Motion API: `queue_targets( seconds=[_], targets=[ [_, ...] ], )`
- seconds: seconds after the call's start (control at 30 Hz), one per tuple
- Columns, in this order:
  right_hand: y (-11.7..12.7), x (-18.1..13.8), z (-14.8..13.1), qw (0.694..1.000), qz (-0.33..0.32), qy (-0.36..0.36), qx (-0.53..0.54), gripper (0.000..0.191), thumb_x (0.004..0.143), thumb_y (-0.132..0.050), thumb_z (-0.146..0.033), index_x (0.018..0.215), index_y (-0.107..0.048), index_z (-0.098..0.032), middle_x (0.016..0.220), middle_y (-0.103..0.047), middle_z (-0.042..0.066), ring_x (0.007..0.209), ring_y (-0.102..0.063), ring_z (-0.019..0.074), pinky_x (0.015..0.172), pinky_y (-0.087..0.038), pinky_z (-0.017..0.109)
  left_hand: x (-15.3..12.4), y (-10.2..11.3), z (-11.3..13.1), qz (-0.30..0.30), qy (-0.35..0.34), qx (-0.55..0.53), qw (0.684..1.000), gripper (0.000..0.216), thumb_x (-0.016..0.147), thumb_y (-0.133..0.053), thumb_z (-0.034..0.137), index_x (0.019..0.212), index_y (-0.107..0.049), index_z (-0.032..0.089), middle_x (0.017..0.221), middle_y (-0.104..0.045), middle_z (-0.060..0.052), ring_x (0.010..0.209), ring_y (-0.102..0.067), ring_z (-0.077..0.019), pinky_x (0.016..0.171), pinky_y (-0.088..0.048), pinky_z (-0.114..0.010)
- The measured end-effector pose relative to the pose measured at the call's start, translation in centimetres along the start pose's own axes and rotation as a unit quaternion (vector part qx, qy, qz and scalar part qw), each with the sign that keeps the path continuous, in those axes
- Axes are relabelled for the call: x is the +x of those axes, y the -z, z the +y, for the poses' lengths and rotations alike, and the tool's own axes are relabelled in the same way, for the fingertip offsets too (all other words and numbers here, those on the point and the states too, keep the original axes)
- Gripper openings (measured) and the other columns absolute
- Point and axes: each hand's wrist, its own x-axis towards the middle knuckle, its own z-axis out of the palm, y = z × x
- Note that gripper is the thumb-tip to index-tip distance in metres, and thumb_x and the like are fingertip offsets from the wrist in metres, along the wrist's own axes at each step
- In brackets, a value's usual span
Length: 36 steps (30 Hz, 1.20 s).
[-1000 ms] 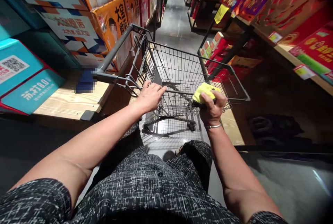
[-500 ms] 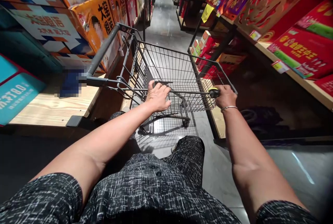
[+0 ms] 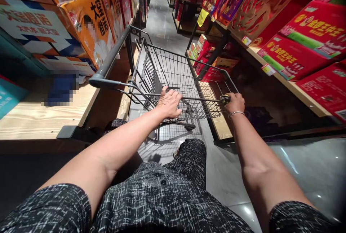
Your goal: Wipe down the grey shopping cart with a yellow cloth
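A grey wire shopping cart (image 3: 186, 58) stands turned sideways before me, its thick handle (image 3: 113, 56) off to the left and its basket holding nothing that I can see. My left hand (image 3: 170, 104) rests over the near side rail, fingers bent across the wire. At the right end of that rail, my right hand (image 3: 234, 103) is closed around the corner. A small yellow-and-black piece (image 3: 225, 99) shows at its fingers; whether it is part of the cart or held, I cannot tell.
Stacked orange cartons (image 3: 88, 27) and a wooden shelf (image 3: 45, 117) with a blurred blue item (image 3: 61, 88) flank the left. Red gift boxes (image 3: 289, 56) fill the right shelf, whose lower wooden board (image 3: 220, 126) is close to the cart. A grey tiled aisle (image 3: 162, 16) runs ahead between racks.
Shelves on both sides have shifted left in view. The cart's handle end sits slightly further right and lower. Both hands remain on the rail, the left a little further right.
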Motion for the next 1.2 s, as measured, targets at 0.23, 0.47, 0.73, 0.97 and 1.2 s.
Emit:
queue_targets(
  seconds=[0.23,0.47,0.73,0.97,1.2],
  targets=[
    [-3.5,-5.1,-7.6,0.982,0.144,0.091,0.085,0.069,0.07,-0.05,-0.005,0.134,-0.062,-0.025,0.137,-0.047,0.014,0.117,-0.046,0.0301,0.101,-0.047,0.048,3.6,0.9,-4.9,-0.087,0.04,0.046,0.994,0.065,0.087,-0.061,0.057,0.148,-0.055,0.032,0.135,-0.062,-0.012,0.128,-0.051,-0.0386,0.11,-0.031,-0.058],
    [-4.1,-5.6,-18.8,0.964,0.098,0.212,0.128,0.08,0.071,-0.048,-0.001,0.146,-0.054,-0.029,0.148,-0.047,0.009,0.127,-0.045,0.0284,0.108,-0.047,0.042,6.9,0.6,-5.6,-0.114,0.025,0.028,0.993,0.064,0.085,-0.066,0.04,0.143,-0.057,0.017,0.14,-0.06,-0.018,0.136,-0.046,-0.0375,0.12,-0.021,-0.063],
    [-3.4,-3.6,-13.2,0.971,0.049,0.202,0.116,0.078,0.07,-0.048,-0.001,0.141,-0.059,-0.029,0.146,-0.049,0.008,0.127,-0.048,0.0278,0.104,-0.049,0.038,8.0,-1.7,-6.7,-0.082,-0.002,0.007,0.997,0.074,0.085,-0.063,0.039,0.157,-0.046,0.033,0.141,-0.055,-0.01,0.138,-0.045,-0.0341,0.125,-0.009,-0.057],
    [-3.5,-4.1,-0.6,0.986,0.114,0.061,0.103,0.071,0.067,-0.051,-0.009,0.135,-0.061,-0.026,0.136,-0.048,0.009,0.119,-0.05,0.0283,0.104,-0.048,0.045,8.9,-1.6,-8.9,-0.098,0.01,-0.005,0.995,0.058,0.09,-0.059,0.046,0.148,-0.055,0.039,0.136,-0.058,-0.006,0.136,-0.046,-0.0322,0.125,-0.011,-0.055],
    [-5.5,-3.9,-7.2,0.971,0.165,0.089,0.151,0.068,0.067,-0.052,-0.004,0.132,-0.062,-0.023,0.133,-0.046,0.012,0.123,-0.046,0.0293,0.11,-0.042,0.05,10.2,-1.4,-6.3,-0.117,-0.006,0.007,0.993,0.057,0.088,-0.06,0.038,0.144,-0.057,0.025,0.139,-0.061,-0.01,0.134,-0.047,-0.0326,0.121,-0.023,-0.052]
  ],
)
